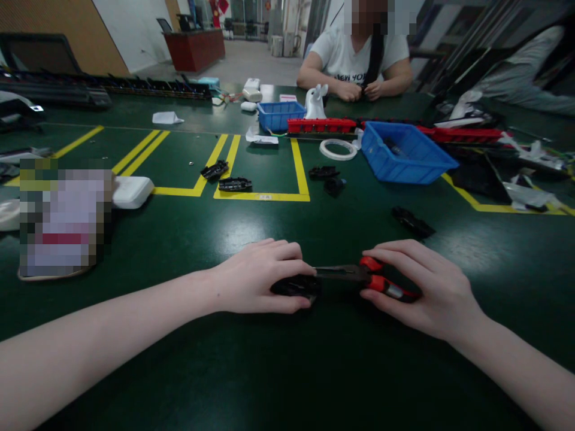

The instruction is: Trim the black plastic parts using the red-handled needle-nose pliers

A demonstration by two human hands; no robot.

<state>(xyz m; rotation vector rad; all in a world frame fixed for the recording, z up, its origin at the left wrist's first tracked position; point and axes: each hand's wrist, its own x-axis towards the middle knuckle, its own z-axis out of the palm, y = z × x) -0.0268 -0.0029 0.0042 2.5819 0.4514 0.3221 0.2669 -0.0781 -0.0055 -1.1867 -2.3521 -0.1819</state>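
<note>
My left hand (265, 275) is closed around a small black plastic part (297, 288) on the green table, thumb in front and fingers behind. In my right hand (426, 287) are red-handled long-nose pliers (359, 273), gripped by the handles. Their narrow jaws point left and reach the fingertips of my left hand, close to the black part; whether the tips touch it, I cannot tell. Beyond my right hand lies another dark part (412, 222). Further off, more black plastic parts (235, 184) rest near the yellow tape lines.
A blue bin (404, 152) holding dark pieces stands at the back right, with a tape roll (338, 149) beside it. Behind is a smaller blue basket (281, 115). A white case (132, 192) sits at left. Across the table (188, 365) sits a person (354, 60).
</note>
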